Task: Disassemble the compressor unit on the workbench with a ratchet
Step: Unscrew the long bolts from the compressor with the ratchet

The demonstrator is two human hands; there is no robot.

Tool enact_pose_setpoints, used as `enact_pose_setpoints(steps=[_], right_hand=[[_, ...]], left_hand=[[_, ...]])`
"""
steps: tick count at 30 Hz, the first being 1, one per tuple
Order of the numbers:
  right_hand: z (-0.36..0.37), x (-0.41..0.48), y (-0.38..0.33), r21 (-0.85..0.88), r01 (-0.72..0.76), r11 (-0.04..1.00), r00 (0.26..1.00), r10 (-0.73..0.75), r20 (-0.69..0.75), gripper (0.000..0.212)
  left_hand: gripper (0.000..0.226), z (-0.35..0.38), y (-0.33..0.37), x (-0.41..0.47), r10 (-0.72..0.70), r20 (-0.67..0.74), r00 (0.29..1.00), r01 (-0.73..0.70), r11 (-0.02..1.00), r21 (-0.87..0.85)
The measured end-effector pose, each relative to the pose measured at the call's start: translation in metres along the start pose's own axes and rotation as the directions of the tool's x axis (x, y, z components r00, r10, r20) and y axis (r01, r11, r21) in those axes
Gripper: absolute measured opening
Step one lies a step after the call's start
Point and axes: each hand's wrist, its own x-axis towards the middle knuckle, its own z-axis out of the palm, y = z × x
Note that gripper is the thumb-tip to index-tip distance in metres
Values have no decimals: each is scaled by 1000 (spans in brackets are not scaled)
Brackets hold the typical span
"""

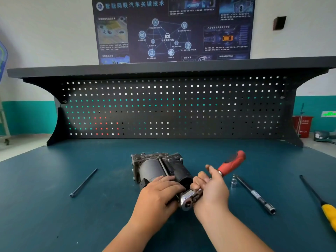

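Long bolt (83, 182) lies left of the compressor, well apart. Compressor (160, 168): dark twin-cylinder body with a grey metal end plate, on its side mid-counter (54, 215), teal top. Left hand (160, 193) fingers curl over its near end, holding it. Ratchet (189, 200) chrome head sits at that end. Right hand (212, 190) fingers wrap its shaft. Right of compressor: socket (233, 181), extension bar (254, 194), yellow-handled screwdriver (325, 210). Behind: pegboard (172, 106), poster (172, 30).
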Motion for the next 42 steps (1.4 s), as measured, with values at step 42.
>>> enact_pose_setpoints(steps=[42], right_hand=[[4,1,-8,-81,-18,997,985,32,171,21]], left_hand=[[30,3,-3,0,7,17,1000,-7,1000,17]])
